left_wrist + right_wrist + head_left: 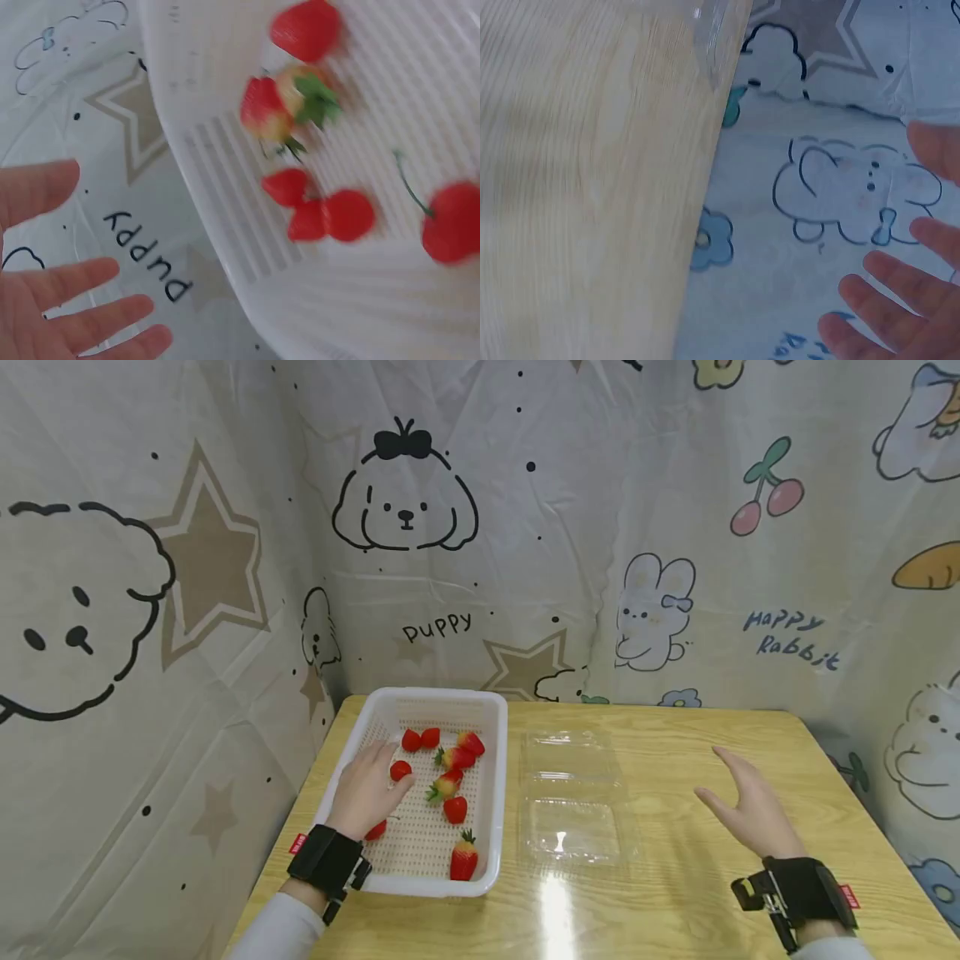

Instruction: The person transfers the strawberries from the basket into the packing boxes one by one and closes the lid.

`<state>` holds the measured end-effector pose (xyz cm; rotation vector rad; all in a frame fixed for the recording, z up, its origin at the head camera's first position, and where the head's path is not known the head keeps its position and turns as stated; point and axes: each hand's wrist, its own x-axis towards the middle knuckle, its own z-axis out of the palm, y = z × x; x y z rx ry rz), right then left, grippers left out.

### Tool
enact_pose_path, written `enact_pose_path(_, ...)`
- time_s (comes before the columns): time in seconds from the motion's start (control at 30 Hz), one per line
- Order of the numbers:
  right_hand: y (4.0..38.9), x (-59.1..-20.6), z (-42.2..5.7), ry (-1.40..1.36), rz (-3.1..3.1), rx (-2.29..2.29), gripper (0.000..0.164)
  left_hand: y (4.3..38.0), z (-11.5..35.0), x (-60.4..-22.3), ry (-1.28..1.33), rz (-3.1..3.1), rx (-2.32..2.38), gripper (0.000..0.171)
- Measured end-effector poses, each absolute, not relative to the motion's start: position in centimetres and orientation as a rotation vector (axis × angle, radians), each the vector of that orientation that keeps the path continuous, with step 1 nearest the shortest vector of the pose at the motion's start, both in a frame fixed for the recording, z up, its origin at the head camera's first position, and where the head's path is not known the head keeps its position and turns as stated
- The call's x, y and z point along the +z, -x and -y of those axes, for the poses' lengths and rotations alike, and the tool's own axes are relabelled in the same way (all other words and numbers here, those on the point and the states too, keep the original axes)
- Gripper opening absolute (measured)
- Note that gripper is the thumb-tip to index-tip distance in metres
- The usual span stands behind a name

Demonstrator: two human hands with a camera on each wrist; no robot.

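Note:
Over the left side of a white perforated plastic basket (492,827) hovers my left hand (367,789), its fingers extended and nothing held. Inside the basket lie several red strawberries (463,857), some with green leaf caps. A round red fruit with a thin green stem, like a cherry (454,225), sits near them and is partly hidden by my wrist in the head view. My right hand (753,810) is raised above the right part of the table, with thumb and fingers spread and holding nothing. A clear plastic clamshell box (573,827) lies unfolded between the hands.
The wood-grain table (675,893) carries the basket on its left and the clear box in the middle. A printed cloth curtain (480,585) hangs close behind the table and along both sides.

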<state>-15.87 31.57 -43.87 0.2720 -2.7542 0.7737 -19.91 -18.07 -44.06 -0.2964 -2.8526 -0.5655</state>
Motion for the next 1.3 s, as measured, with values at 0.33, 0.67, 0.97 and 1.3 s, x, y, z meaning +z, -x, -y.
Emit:
enact_pose_path(0.33, 16.4, -46.8, -27.8, -0.063, 2.827, 1.103, 0.05, 22.6, 14.9, -43.1, 0.299, 2.957, -0.925, 0.041)
enact_pose_path(0.67, 16.4, -49.9, -26.4, 0.112, 2.917, 1.283, 0.045, 26.2, 13.4, -45.7, 0.276, 3.124, -0.936, 0.026)
enact_pose_path(0.97, 16.1, -51.7, -25.4, 0.248, 2.848, 1.566, 0.042, 26.8, 12.2, -48.9, 0.302, 3.292, -0.994, 0.031)
enact_pose_path(1.3, 16.4, -52.4, -24.7, 0.382, 2.737, 1.715, 0.035, 26.9, 11.1, -50.8, 0.339, 3.353, -0.952, 0.029)
